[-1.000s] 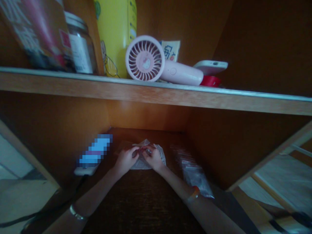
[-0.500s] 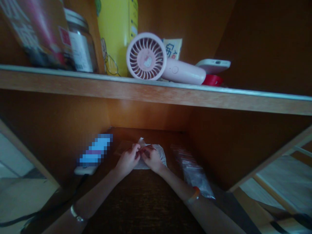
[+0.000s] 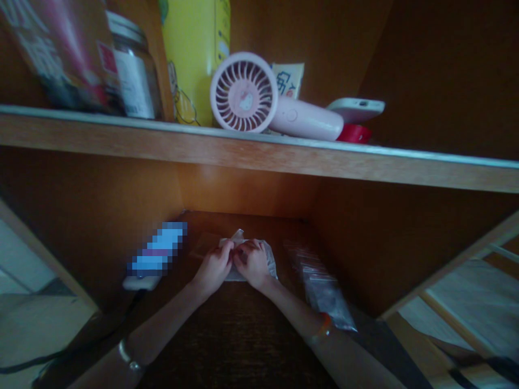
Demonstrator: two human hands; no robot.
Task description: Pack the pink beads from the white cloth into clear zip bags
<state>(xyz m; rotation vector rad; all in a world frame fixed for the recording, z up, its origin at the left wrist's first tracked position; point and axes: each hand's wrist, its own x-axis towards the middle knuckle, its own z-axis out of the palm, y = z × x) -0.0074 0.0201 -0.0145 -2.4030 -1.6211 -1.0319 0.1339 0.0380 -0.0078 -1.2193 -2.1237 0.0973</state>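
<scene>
My left hand [image 3: 215,266] and my right hand [image 3: 252,263] meet at the middle of the dark wooden surface, both with fingers pinched. Between the fingertips is something small that I cannot make out. Just above them a clear plastic piece [image 3: 238,234] sticks up, its lower end hidden by the fingers. Beneath both hands lies a whitish, crinkled plastic bag [image 3: 270,258]. A row of overlapping clear zip bags [image 3: 326,294] lies to the right of my right hand.
At the left a phone [image 3: 160,248] with a blurred screen leans near a cable. The shelf edge [image 3: 251,159] crosses above my hands, bearing a pink fan [image 3: 244,93], a jar [image 3: 135,70], a yellow container [image 3: 194,54] and a white device [image 3: 357,108].
The fingers of both hands have shifted slightly, with the left ones more closed. The clear plastic piece above them has tilted a little to the right.
</scene>
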